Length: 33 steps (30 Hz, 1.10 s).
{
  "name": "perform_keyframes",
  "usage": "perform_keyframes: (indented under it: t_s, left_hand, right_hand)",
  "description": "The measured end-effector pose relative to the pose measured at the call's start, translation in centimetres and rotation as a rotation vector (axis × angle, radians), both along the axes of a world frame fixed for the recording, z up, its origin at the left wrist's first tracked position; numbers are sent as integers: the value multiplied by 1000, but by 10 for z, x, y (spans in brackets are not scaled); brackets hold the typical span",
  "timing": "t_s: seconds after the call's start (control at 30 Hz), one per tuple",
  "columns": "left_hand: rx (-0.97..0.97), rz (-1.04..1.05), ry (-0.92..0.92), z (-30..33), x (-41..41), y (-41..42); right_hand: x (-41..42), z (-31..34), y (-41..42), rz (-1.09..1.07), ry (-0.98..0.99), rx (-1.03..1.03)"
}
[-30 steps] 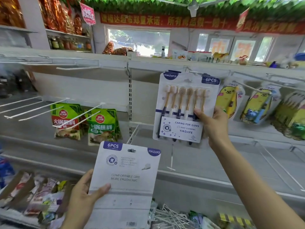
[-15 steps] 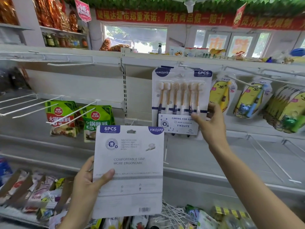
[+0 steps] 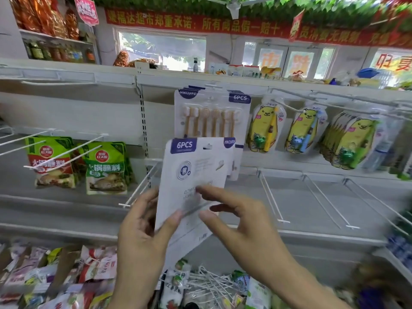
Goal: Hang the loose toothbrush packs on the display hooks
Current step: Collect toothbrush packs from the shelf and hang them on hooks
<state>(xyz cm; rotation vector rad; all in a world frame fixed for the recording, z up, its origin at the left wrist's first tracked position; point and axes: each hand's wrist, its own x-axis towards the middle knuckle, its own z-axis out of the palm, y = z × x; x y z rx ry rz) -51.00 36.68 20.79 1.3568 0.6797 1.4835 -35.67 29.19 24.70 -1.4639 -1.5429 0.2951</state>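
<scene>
Currently your loose toothbrush pack (image 3: 196,175) shows its white printed back, navy "6PCS" tab top left, tilted slightly and overlapping the lower part of the hung packs (image 3: 211,112) on the display hook (image 3: 210,85). Your left hand (image 3: 142,230) pinches its lower left edge, thumb in front. Your right hand (image 3: 243,221) reaches across its face, fingers loosely extended; whether its grip has closed is blurred.
</scene>
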Motion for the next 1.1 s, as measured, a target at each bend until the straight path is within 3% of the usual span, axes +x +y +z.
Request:
perform_keyframes:
  t_s: [0.13,0.27,0.47,0.6,0.73,0.83,0.93,1.1]
  left_hand:
    - [129,-89,126,-12,25,-33]
    - [497,-15,380,-26,33,-43]
    - [824,23,751,-39,44,-25]
    - [670,-106,683,-34,41,-16]
    - [333,40,491,-22,26,-2]
    - [95,16,486,-19,13,22]
    - [16,-60,490,-19,5,42]
    - [49,-83,465,-8,6,67]
  right_hand:
    - [-6,-2,-12,48,200,-53]
    - [1,-2,-20,19,277,13]
    - [17,3,-18,-32,463,151]
    - [33,6,-12,-72,472,209]
    - [47,12,-5,-57,488,234]
    - [52,18,6,-8,513,263]
    - [56,25,21,14,514,264]
    - [61,31,56,21,494,261]
